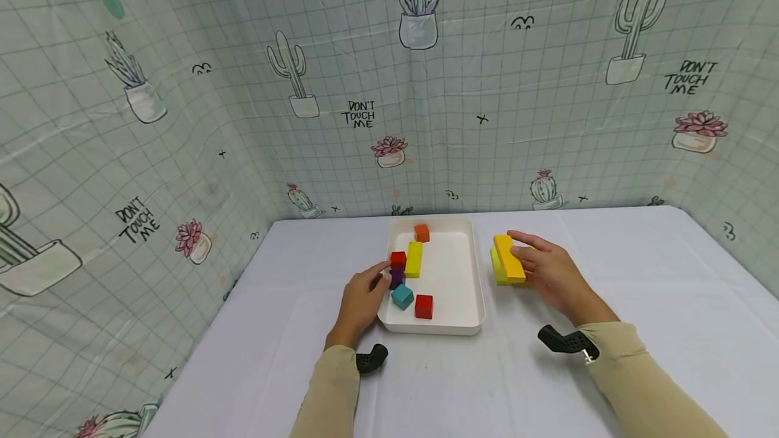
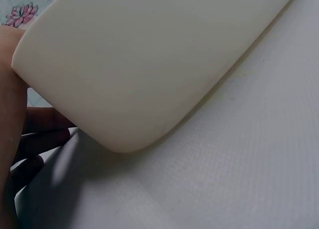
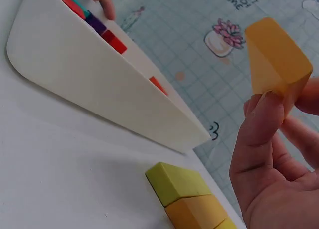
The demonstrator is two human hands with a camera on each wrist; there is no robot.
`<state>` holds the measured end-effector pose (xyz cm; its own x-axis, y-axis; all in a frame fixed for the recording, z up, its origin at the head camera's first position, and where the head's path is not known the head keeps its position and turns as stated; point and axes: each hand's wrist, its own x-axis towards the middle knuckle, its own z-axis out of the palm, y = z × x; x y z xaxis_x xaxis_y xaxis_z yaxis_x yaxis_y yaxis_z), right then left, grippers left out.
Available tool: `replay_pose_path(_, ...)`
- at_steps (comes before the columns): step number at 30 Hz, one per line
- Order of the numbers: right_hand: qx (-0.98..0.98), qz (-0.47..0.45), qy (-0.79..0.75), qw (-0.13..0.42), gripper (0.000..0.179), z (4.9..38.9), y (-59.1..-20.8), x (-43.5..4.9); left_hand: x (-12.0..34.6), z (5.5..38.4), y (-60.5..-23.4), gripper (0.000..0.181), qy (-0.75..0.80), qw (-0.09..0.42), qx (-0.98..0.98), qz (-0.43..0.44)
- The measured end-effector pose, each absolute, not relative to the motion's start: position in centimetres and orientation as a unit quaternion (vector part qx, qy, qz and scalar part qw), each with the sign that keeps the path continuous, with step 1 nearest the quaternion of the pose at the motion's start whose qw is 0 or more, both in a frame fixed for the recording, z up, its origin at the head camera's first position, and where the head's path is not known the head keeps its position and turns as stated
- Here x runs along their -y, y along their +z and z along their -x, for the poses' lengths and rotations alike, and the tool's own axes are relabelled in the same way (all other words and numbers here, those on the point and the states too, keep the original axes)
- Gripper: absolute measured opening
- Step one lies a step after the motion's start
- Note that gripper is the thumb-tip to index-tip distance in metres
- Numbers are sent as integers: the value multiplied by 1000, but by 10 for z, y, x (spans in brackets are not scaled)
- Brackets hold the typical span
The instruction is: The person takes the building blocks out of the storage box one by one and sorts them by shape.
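My right hand (image 1: pixel 555 277) pinches a yellow-orange rectangular block (image 1: pixel 508 259) between thumb and fingers, to the right of the white tray (image 1: pixel 459 289). The right wrist view shows this block (image 3: pixel 279 50) held upright above the table. Below it lie a yellow-green block (image 3: pixel 180 181) and an orange block (image 3: pixel 195 210), side by side. At the tray's left wall is my left hand (image 1: pixel 360 303), thumb and index finger reaching the rim beside a purple cube (image 1: pixel 397 278) and a red cube (image 1: pixel 398 260). In the left wrist view its other fingers (image 2: pixel 45 139) stay outside the wall.
The tray also holds a yellow bar (image 1: pixel 413 259), an orange cube (image 1: pixel 422 233), a teal cube (image 1: pixel 402 297) and another red cube (image 1: pixel 424 307). A white cloth (image 1: pixel 426 384) covers the table. Behind it hangs a patterned curtain (image 1: pixel 487 154).
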<state>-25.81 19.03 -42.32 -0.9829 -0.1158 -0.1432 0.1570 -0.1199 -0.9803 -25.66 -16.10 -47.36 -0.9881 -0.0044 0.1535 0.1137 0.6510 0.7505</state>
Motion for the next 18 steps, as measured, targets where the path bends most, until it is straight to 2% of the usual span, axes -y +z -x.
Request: replay_pose_path(18,-670,-41,-735,94,60,264,-426,-236,160,256,-472,41,-413,70,908,26)
